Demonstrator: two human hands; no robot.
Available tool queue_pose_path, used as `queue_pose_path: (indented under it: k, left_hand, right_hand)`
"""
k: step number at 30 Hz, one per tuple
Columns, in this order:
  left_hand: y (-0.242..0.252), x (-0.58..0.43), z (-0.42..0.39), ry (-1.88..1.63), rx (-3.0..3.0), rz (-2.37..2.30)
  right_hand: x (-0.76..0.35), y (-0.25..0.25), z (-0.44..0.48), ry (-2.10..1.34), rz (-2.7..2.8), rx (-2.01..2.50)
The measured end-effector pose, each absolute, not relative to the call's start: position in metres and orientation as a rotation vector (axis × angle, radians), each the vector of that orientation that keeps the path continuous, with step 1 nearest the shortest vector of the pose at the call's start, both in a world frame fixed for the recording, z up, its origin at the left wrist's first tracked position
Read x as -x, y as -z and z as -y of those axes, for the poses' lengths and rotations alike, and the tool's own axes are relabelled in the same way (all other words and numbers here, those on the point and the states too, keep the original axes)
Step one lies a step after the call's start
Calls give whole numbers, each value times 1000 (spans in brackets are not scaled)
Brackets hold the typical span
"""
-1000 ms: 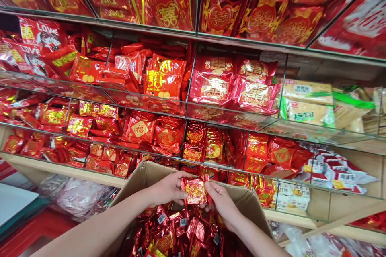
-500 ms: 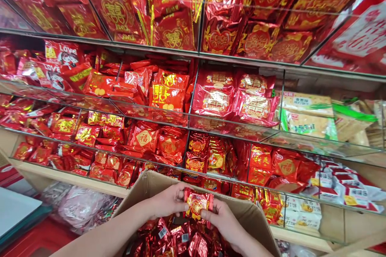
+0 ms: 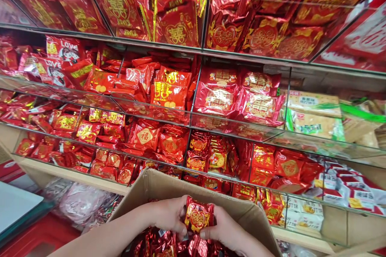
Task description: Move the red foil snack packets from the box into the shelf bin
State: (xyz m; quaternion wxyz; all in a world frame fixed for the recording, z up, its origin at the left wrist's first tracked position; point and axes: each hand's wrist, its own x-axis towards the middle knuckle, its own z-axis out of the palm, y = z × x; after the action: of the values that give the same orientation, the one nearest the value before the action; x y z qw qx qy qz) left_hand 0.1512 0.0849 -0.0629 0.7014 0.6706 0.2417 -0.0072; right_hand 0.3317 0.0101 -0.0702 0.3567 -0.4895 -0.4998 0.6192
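Note:
A small red foil snack packet point(image 3: 198, 217) with gold lettering is held upright between both my hands, just above an open cardboard box point(image 3: 163, 186). My left hand point(image 3: 169, 215) grips its left edge with curled fingers. My right hand point(image 3: 221, 229) pinches its right edge and underside. Inside the box lie several shiny red packets point(image 3: 164, 245) of the same kind. Right behind the box, a glass shelf compartment point(image 3: 208, 154) holds similar red and gold packets.
Tiered glass shelves with glass dividers point(image 3: 196, 82) fill the view, stocked with red packets; beige cracker packs point(image 3: 313, 114) sit at the right. A wooden ledge point(image 3: 69, 174) runs under the lowest shelf. Clear plastic bags point(image 3: 78, 204) and a red and white surface point(image 3: 18, 213) lie at lower left.
Both hands have sunk a little toward the box with the packet, and closed in more tightly round it. The camera view has tilted slightly upward along the shelves.

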Motion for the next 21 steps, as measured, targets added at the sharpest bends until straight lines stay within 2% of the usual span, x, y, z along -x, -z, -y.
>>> queue_pose_path:
  k: [10, 16, 21]
  left_hand:
    - [64, -151, -87, 68, -1537, -572]
    - [58, -150, -91, 27, -1575, -607]
    - [59, -144, -95, 52, -1643, -737]
  right_hand:
    - [-335, 66, -9, -1649, 1299, 1181]
    - [-339, 61, -10, -1465, 1374, 1213]
    - [-365, 15, -23, -1188, 1386, 1264]
